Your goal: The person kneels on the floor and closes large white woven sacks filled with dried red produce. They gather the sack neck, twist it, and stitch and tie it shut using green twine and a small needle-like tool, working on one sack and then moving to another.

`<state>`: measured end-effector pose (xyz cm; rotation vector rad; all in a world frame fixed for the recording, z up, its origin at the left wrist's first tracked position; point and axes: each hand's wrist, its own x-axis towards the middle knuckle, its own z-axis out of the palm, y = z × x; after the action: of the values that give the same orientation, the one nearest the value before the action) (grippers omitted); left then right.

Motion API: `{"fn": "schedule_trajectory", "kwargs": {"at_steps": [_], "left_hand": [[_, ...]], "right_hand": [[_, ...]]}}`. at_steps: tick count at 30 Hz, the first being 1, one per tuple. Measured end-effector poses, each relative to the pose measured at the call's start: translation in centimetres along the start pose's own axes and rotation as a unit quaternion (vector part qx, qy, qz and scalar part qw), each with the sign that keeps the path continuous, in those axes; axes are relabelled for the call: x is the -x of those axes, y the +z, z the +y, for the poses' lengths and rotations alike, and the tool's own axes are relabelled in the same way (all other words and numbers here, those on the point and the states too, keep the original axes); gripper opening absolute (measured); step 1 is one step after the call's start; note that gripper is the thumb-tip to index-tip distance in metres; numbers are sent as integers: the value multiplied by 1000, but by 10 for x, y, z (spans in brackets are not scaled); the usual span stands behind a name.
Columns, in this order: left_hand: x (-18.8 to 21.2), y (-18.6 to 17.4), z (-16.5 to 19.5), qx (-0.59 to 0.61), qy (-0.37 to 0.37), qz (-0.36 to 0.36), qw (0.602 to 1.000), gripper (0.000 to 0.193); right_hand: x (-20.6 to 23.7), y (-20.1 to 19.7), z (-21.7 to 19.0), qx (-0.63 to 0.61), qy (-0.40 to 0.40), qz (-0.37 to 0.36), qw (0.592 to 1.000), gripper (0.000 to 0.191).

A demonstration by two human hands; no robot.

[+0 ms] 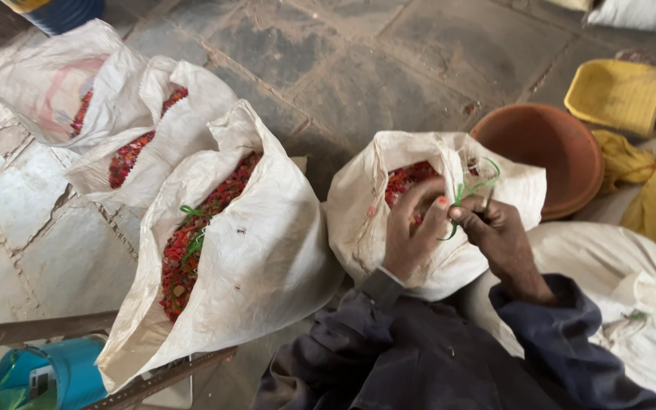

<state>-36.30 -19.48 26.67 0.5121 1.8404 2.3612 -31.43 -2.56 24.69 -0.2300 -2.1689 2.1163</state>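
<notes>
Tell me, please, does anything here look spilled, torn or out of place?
Nothing looks spilled or torn. The only oddity is a loose green string lying on the red pieces in the nearest open sack. The left hand and right hand work a similar green string at another sack.

Worn grey stone-slab floor (389, 68) in daylight
</notes>
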Motion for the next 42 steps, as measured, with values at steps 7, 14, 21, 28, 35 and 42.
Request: {"fn": "schedule_trajectory", "kwargs": {"at_steps": [7, 14, 21, 28, 35, 42], "left_hand": [[-3, -5, -11, 102, -100, -81, 986, 39], [-2, -3, -19, 116, -77, -61, 988, 36], [3, -6, -16, 116, -77, -59, 989, 34], [12, -8, -23, 145, -120, -63, 980, 35], [13, -12, -24, 102, -75, -65, 990, 31], [15, -14, -32, 97, -94, -52, 989, 26]], "right_hand": [[5, 3, 4, 21, 11, -22, 999, 11], [13, 6, -20, -105, 21, 17, 994, 40], [24, -16, -33, -115, -62, 38, 991, 58], [27, 2, -10, -245, -135, -11, 960, 23], [23, 7, -7, -214, -134, -8, 968, 23], [27, 11, 1, -202, -121, -6, 972, 24]]}}
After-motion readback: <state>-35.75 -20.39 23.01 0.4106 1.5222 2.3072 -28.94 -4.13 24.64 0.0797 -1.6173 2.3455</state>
